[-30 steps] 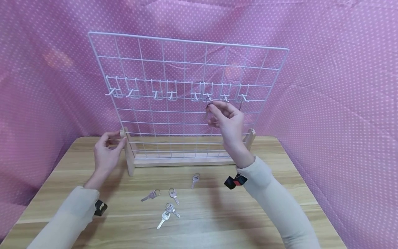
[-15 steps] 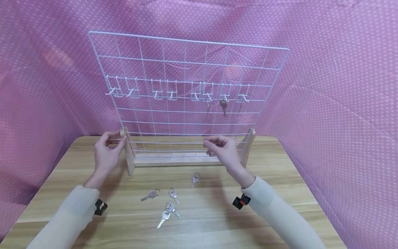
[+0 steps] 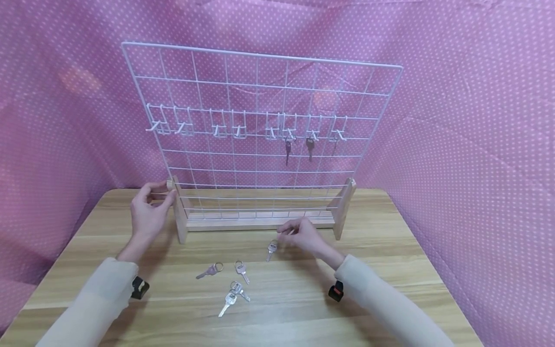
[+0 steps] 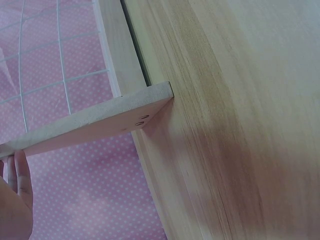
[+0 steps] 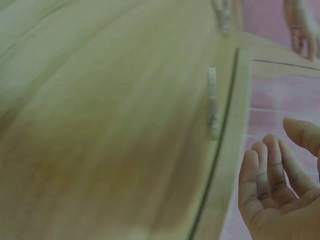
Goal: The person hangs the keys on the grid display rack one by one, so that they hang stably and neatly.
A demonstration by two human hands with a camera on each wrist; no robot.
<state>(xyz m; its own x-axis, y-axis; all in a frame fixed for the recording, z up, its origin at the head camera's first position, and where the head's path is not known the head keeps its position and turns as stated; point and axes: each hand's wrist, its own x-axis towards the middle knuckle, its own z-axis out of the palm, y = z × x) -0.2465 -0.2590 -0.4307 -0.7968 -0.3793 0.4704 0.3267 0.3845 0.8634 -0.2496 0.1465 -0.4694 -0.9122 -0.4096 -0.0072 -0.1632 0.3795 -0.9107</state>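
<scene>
My left hand [image 3: 147, 214] pinches the left wooden upright [image 3: 178, 217] of a white wire grid rack [image 3: 259, 54]; in the left wrist view its fingertips [image 4: 21, 165] lie against the post. With nothing in its grasp, my right hand [image 3: 303, 235] hovers low beside the nearest key [image 3: 271, 247], which has a ring and lies on the table. Its thumb and fingers are spread apart in the right wrist view, with that key [image 5: 213, 102] off to their left. A dark-looking key [image 3: 288, 153], another key [image 3: 310, 148] and a third key [image 3: 335, 146] hang from hooks on the right.
Several white hooks [image 3: 218, 130] line one row of the grid. On the wooden table [image 3: 303, 308], one key [image 3: 210, 271] and another key [image 3: 243, 273] lie apart, while a bright key [image 3: 228, 303] touches an overlapping key [image 3: 240, 291]. Pink dotted cloth [image 3: 472, 159] surrounds the table.
My right hand has let go of the key on the third hook from the right and moved down to the table key. That key now hangs freely. My left hand has stayed put.
</scene>
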